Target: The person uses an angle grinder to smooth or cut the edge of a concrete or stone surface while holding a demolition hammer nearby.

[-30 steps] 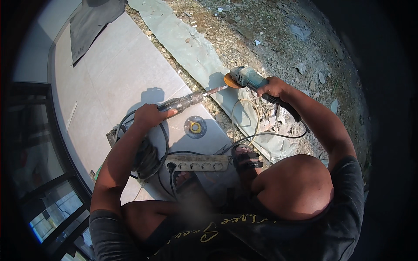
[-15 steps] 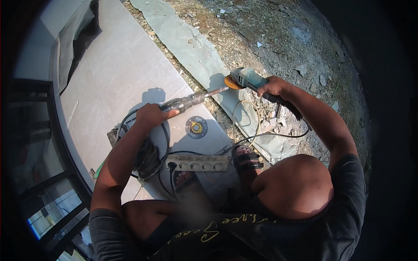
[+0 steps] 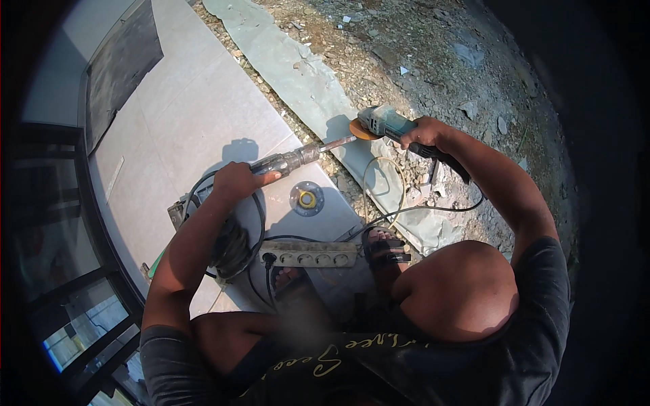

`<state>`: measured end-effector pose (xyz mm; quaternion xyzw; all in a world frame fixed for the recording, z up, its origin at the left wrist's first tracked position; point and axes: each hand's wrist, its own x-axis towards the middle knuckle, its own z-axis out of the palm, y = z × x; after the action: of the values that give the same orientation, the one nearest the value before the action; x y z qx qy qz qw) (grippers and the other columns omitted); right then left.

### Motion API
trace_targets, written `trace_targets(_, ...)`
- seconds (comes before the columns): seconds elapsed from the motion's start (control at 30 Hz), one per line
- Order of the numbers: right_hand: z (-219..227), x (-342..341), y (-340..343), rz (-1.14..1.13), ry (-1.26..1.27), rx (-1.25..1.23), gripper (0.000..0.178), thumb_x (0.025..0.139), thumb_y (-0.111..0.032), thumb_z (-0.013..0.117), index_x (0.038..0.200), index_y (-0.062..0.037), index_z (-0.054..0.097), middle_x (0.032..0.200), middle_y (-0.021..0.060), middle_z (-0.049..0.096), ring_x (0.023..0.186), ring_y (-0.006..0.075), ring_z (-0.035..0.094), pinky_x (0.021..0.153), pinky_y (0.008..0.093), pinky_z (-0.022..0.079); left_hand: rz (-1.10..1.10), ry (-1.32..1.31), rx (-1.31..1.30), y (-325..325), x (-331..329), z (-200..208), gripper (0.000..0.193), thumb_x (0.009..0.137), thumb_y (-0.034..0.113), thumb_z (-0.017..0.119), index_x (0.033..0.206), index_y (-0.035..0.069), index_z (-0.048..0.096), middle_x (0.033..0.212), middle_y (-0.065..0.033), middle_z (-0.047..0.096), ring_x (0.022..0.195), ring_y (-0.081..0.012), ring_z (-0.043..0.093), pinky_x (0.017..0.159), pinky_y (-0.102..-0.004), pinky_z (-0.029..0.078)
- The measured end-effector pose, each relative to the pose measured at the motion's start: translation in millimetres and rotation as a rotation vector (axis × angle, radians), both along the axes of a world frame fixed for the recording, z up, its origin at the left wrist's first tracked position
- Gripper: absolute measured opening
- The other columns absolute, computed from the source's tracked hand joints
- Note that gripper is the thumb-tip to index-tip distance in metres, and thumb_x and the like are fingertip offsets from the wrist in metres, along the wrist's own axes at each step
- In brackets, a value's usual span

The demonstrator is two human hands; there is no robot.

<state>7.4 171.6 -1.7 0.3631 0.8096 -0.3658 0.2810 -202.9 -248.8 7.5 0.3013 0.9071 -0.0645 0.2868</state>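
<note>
My left hand (image 3: 233, 181) is wrapped round the dark body of a rotary hammer (image 3: 277, 163), which points up and to the right. From its chuck a metal chisel bit (image 3: 336, 143) sticks out past the tile edge. In my right hand (image 3: 426, 135) is a teal angle grinder (image 3: 393, 124) with a black rear grip. Its orange disc (image 3: 364, 130) meets the tip of the bit, or lies right by it; I cannot tell which. A round metal disc with a yellow centre (image 3: 307, 199) lies on the tiles below the rotary hammer.
A power strip (image 3: 317, 255) with a black plug lies before my sandalled feet. Cables (image 3: 433, 208) loop across the tiles and rubble. A grey-green sheet (image 3: 291, 71) borders the tiled floor (image 3: 183, 88); stony ground (image 3: 433, 61) spreads to its right. A dark sheet (image 3: 125, 68) lies beside the wall.
The dark sheet at the upper left, raised and folded before, now lies flatter and wider over the tiles. My hands and both tools have hardly moved.
</note>
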Motion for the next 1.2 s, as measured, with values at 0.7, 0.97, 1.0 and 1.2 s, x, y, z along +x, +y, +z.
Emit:
trace_targets(0.7, 5.0, 5.6, -0.2, -0.025, -0.016, -0.048, 0.065, 0.059, -0.036, 0.087, 0.108, 0.0047, 0.075, 0.095, 0.0173, 0.074, 0.081, 0.0274, 0.071, 0.072, 0.0403, 0.056, -0.006, 0.02, 0.021, -2.2, -0.9, -2.5, 0.102, 0.074, 0.095, 0.054, 0.084, -0.004, 0.076, 0.083, -0.0233, 0.073, 0.087, -0.0372, 0.074, 0.077, -0.0451, 0.057)
trace_targets(0.97, 4.5, 21.4, -5.7, -0.069, 0.008, -0.047, 0.066, 0.059, -0.035, 0.086, 0.109, 0.0055, 0.073, 0.096, 0.0162, 0.073, 0.079, 0.0259, 0.07, 0.069, 0.039, 0.056, 0.061, -0.106, -0.084, 7.7, -2.9, 10.6, 0.103, 0.074, 0.091, 0.058, 0.107, -0.005, 0.074, 0.105, -0.0258, 0.073, 0.105, -0.0381, 0.071, 0.092, -0.046, 0.054)
trace_targets(1.0, -5.6, 31.4, -4.8, -0.126, 0.09, -0.044, 0.058, 0.06, -0.036, 0.086, 0.1, 0.004, 0.075, 0.09, 0.0157, 0.074, 0.075, 0.0253, 0.07, 0.068, 0.0389, 0.055, 0.064, -0.112, -0.076, 8.9, -3.3, 10.8, 0.103, 0.074, 0.091, 0.058, 0.107, -0.005, 0.074, 0.105, -0.0258, 0.074, 0.104, -0.0381, 0.071, 0.092, -0.0461, 0.054)
trace_targets(1.2, -44.8, 75.1, -28.8, -0.364, 0.299, -0.045, 0.074, 0.063, -0.037, 0.085, 0.123, 0.0027, 0.068, 0.102, 0.0175, 0.075, 0.088, 0.0264, 0.073, 0.082, 0.0362, 0.057, 0.063, -0.089, -0.086, 6.0, -7.2, 8.5, 0.102, 0.074, 0.091, 0.058, 0.108, -0.004, 0.074, 0.102, -0.0255, 0.074, 0.103, -0.0385, 0.072, 0.091, -0.0468, 0.054)
